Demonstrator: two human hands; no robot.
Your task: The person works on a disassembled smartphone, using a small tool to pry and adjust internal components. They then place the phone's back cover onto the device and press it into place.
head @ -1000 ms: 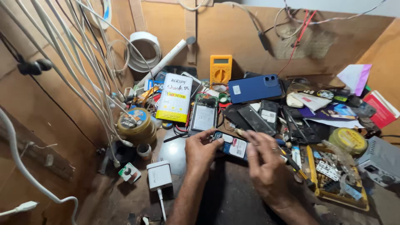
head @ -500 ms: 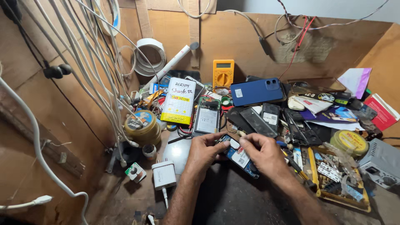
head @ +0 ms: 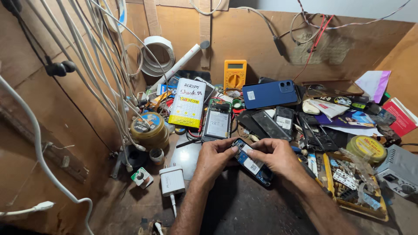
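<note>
Both hands pinched the opened phone (head: 251, 162) at centre.
Left hand (head: 214, 157) and right hand (head: 278, 156) had closed in since earlier; fingertip contact probably on its top edge.

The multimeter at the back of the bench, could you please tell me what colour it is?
Yellow-orange; the multimeter shows best in the head view.

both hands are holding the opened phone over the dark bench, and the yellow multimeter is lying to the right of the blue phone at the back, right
Not quite. In the head view the yellow multimeter stands to the left of the blue phone, not the right. The rest holds: the left hand and right hand both hold the opened phone over the dark bench.
</note>
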